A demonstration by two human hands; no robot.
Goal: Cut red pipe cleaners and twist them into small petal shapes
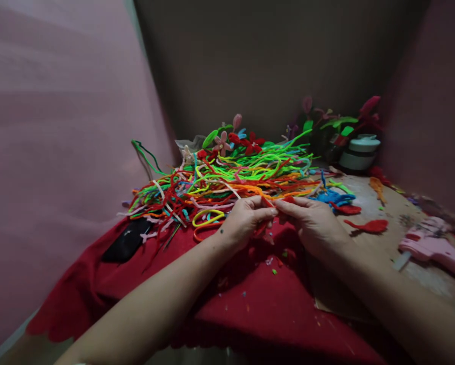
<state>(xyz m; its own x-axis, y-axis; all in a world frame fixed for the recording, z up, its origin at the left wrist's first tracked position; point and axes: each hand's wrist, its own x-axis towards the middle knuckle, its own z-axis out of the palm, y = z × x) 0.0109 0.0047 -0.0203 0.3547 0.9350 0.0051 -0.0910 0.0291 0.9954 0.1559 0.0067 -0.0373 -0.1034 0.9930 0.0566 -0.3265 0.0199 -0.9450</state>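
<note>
My left hand and my right hand meet over the front of the table, fingertips pinched close together. Between them is a red pipe cleaner piece, partly covered by the fingers. Both hands are closed on it. Just beyond the fingers spreads a big heap of pipe cleaners in green, orange, red, yellow and white. Scissors with a yellow handle loop lie left of my left hand, beside an orange loop. To the right of my right hand lie a red petal-shaped piece and a blue bundle of pipe cleaners.
A red cloth covers the table, with scraps on it. A black phone lies at left. On cardboard at right rests a pink glue gun. Behind stand a lidded container and pipe-cleaner flowers. Walls enclose the table.
</note>
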